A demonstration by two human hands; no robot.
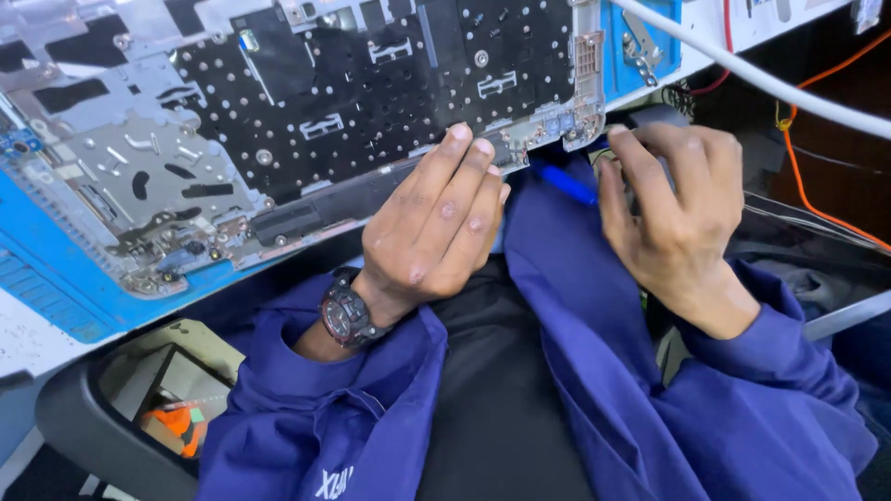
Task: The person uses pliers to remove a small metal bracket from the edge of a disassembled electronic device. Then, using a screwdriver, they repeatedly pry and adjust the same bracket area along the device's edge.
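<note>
So the bench (19,343) is white with a blue mat (56,269) on top, and the opened laptop shell (306,93) lies flat on that mat, black and silver insides facing up. A white cable (761,79) runs across the far right corner, red wire (727,37) beside it

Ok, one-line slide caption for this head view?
Left hand rests on the opened laptop chassis edge; right hand works beside it.

Electronics repair workshop: opened laptop chassis (306,121), loose cables (817,102), blue workbench mat (56,278).
</note>
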